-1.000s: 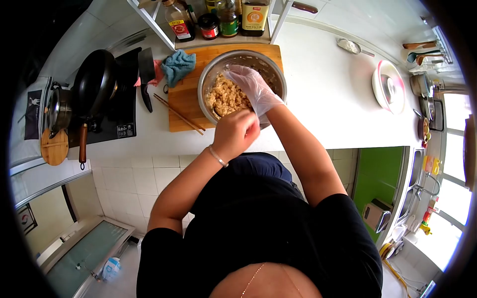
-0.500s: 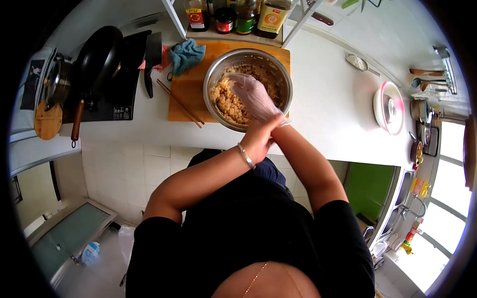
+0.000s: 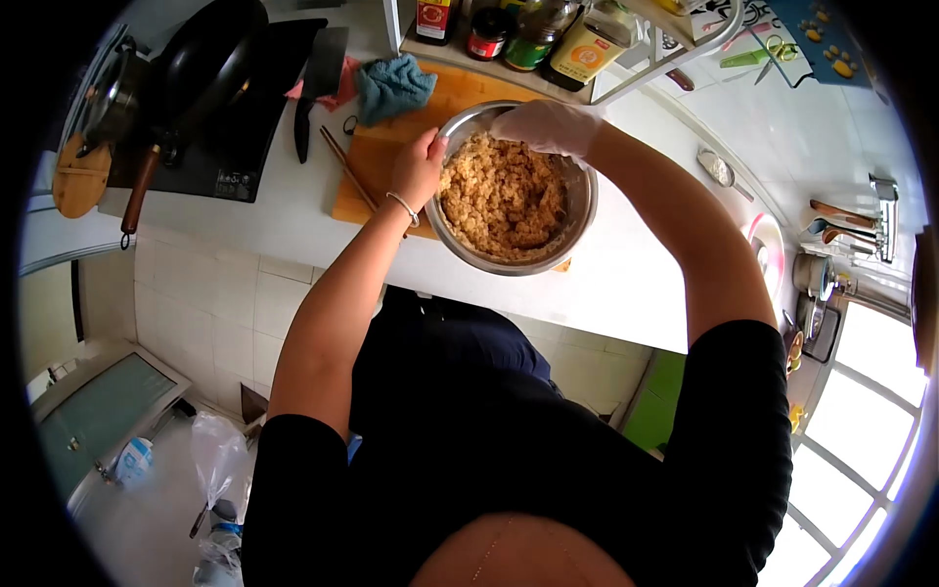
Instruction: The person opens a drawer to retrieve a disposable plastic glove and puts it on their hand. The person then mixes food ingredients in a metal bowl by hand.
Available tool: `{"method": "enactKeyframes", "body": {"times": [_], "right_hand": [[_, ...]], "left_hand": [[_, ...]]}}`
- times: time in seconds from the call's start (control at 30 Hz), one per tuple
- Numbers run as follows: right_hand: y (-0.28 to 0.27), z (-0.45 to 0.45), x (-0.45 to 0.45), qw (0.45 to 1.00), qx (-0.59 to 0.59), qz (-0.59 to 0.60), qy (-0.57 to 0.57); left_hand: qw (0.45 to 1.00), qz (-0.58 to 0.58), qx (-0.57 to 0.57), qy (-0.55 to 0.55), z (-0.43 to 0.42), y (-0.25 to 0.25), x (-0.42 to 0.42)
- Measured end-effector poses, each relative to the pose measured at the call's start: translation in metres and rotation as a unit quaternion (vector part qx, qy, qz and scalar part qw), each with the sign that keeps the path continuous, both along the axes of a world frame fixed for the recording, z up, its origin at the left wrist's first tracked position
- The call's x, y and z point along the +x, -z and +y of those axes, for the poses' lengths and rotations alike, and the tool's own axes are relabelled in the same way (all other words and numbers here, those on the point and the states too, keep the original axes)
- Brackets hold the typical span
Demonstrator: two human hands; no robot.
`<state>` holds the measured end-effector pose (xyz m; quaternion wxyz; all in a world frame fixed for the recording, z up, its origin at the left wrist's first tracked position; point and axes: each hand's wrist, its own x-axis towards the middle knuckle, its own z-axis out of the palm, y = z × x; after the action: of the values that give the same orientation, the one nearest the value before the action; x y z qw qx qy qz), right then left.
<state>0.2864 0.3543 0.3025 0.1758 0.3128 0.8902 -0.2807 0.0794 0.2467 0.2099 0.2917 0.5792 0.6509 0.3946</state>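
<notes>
A metal bowl holds a lumpy, light-brown food mixture of small pieces. My bare left hand, with a bracelet at the wrist, is closed on the bowl's left rim. On my right hand is a thin clear plastic glove. It reaches over the far rim into the bowl, with its fingers stretched leftward along the inner wall at the mixture's edge. The gloved fingers are slightly blurred, and nothing shows in them. Beneath the bowl lies a wooden cutting board.
Chopsticks rest left of the bowl, near a blue-green cloth and a cleaver. A black pan sits on the cooktop at left. Bottles and jars stand behind on a rack. A scoop lies at right.
My left hand has left my right wrist and taken hold of the bowl's left rim. The gloved right hand has moved to the bowl's far side. The view has shifted.
</notes>
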Motion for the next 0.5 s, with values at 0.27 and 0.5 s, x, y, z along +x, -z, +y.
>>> {"method": "enactKeyframes", "body": {"times": [0.27,0.5], "right_hand": [[0.046,-0.1,0.102,0.906,0.392,-0.121,-0.104],[0.043,-0.179,0.098,0.864,0.391,-0.235,-0.215]], "left_hand": [[0.973,-0.211,0.068,-0.056,-0.017,-0.011,0.02],[0.941,-0.294,0.041,-0.161,-0.049,-0.001,0.06]]}}
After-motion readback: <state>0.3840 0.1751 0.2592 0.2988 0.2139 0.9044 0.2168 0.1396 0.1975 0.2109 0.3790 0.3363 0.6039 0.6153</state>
